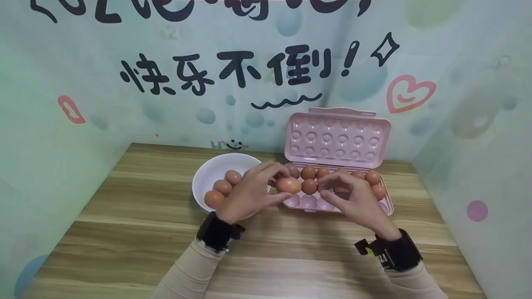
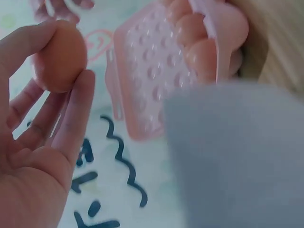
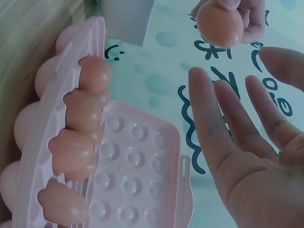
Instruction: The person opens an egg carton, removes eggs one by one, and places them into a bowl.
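Note:
My left hand (image 1: pixel 254 189) pinches a brown egg (image 1: pixel 288 185) between thumb and fingertips, above the left end of the pink egg carton (image 1: pixel 390 206). In the left wrist view the egg (image 2: pixel 61 57) stands free of the palm, held by its sides. My right hand (image 1: pixel 353 198) hovers over the carton's right half, and in the right wrist view its fingers (image 3: pixel 204 104) are spread with nothing in them. Brown eggs (image 3: pixel 76 152) sit in the carton's back and middle rows. Cups in the front row (image 1: pixel 309 202) hold no eggs where they show; my right hand hides part of that row.
A white bowl (image 1: pixel 201 174) with several brown eggs (image 1: pixel 223 187) stands left of the carton, partly behind my left hand. The carton's lid (image 1: pixel 338 139) is raised against the printed backdrop (image 1: pixel 166 120). Both stand on a wood-grain table (image 1: pixel 124 232).

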`<state>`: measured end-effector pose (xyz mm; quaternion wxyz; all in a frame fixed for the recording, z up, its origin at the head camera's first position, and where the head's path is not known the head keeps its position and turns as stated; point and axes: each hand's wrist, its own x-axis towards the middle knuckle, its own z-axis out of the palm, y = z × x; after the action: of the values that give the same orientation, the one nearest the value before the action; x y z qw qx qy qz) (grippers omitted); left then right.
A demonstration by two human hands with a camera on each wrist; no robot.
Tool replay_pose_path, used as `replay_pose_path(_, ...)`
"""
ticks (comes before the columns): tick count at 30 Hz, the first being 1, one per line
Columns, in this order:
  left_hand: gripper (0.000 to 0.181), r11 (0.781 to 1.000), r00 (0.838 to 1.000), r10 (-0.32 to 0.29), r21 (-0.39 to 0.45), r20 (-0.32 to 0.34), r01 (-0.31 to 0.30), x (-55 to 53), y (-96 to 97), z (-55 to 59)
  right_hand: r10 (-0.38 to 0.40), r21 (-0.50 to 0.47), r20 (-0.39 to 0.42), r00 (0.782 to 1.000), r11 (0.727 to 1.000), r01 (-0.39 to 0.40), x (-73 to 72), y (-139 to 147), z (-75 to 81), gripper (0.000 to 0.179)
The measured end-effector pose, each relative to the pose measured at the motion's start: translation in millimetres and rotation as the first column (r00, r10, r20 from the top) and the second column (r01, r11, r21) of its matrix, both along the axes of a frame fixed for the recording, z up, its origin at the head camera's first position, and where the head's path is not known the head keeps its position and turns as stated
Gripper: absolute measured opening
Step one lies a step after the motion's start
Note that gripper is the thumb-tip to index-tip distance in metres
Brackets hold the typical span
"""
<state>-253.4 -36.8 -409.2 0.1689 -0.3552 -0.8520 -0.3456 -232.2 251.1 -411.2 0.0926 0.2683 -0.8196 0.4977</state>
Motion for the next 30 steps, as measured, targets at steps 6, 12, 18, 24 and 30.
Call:
replay_pose_path(6,0.036,0.998,0.997,0.057,-0.007,0.053,-0.056,-5.4,-30.5,7.3,-0.050,0.017,-0.034,0.998,0.999,0.051,-5.4,4,1.1,0.028)
replay_pose_path(12,0.035,0.998,0.997,0.030,-0.055,0.071,-0.026,-10.4,-51.1,2.9,-0.057,0.105,-0.170,0.984,0.992,0.076,-11.9,6,-3.7,0.034)
replay_pose_path(18,0.034,0.978,0.992,0.056,-0.208,0.117,-0.031,-19.1,-68.9,-0.5,-0.039,0.169,-0.313,0.949,0.981,0.096,-16.1,9,-6.5,0.036)
replay_pose_path(24,0.032,0.950,0.992,0.031,-0.312,0.123,0.009,-26.8,-75.8,-2.9,-0.045,0.173,-0.318,0.947,0.979,0.104,-14.7,10,-5.7,0.036)
replay_pose_path(30,0.027,0.915,0.988,0.013,-0.401,0.151,0.049,-31.4,-71.1,-4.9,-0.056,0.191,-0.341,0.938,0.973,0.128,-13.9,11,-6.0,0.035)
